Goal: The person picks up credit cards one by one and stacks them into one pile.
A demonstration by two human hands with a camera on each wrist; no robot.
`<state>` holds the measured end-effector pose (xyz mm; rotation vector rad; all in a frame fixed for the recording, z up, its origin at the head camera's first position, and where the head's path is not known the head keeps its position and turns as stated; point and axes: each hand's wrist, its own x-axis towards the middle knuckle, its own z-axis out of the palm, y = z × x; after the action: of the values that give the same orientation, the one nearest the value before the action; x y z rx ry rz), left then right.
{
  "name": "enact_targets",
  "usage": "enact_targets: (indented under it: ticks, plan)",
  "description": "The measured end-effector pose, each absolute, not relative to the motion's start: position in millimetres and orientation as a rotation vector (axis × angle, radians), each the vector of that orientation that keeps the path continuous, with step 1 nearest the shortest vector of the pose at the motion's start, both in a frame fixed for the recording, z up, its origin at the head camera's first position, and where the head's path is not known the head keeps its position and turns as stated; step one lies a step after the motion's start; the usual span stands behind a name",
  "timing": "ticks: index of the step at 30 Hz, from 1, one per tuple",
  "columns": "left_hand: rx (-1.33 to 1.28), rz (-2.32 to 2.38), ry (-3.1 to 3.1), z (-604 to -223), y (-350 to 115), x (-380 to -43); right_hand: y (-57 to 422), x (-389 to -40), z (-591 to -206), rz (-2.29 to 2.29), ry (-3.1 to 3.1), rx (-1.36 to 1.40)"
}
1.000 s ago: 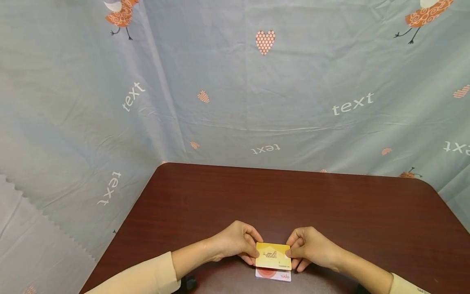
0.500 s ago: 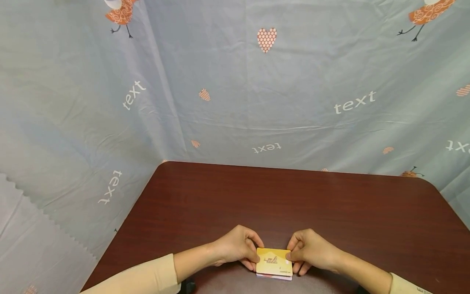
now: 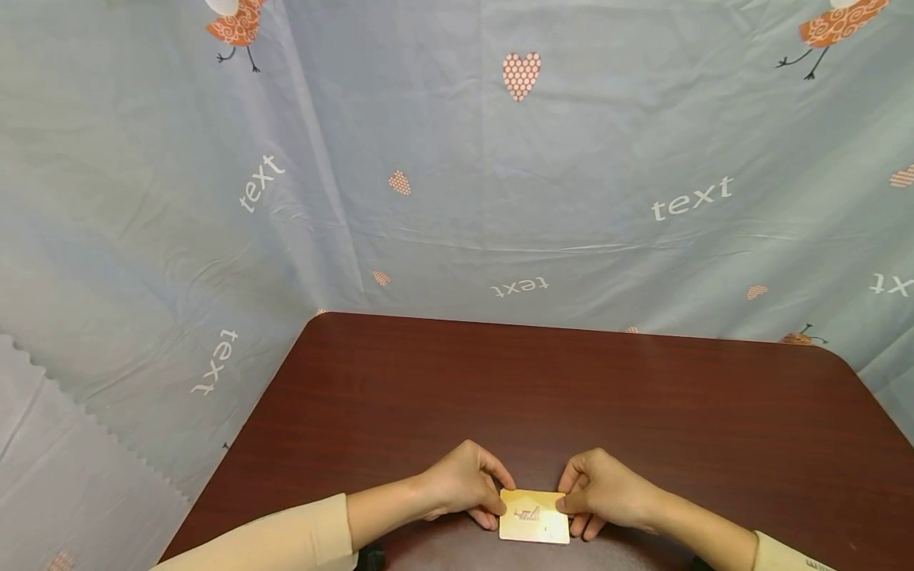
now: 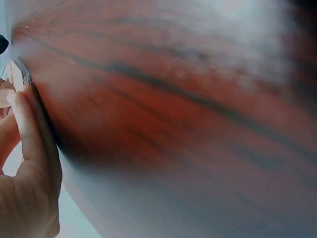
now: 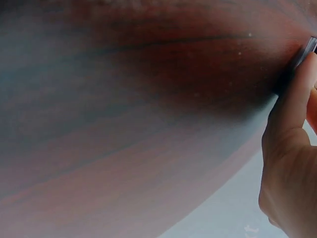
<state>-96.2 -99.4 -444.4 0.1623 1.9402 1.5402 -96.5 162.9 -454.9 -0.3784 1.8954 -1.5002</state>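
A yellow card (image 3: 534, 525) with a small printed drawing lies flat near the front of the table, its face shiny with glare. My left hand (image 3: 462, 480) holds its left edge, thumb on top. At the opposite edge, my right hand (image 3: 612, 490) grips the card in the same way. Seen edge-on in the left wrist view, it is the top of a stack of cards (image 4: 23, 74) several layers thick. The right wrist view shows the stacked edges (image 5: 311, 45) by the right hand's fingers. The lower cards' faces are hidden.
The dark red-brown table (image 3: 543, 388) has rounded far corners. A pale blue curtain (image 3: 428, 143) printed with hearts, birds and words hangs behind it and along the left side.
The yellow card and both hands have moved slightly toward the table's front. The pink-and-white card that stuck out below it is now covered.
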Motion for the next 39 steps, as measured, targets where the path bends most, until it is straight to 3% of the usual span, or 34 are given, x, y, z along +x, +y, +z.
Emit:
enact_targets:
  ticks: [39]
  plan:
    - [0.149, 1.536, 2.002, -441.7, -94.6, -92.7, 163.4, -96.4, -457.0, -1.451, 2.031, -0.417]
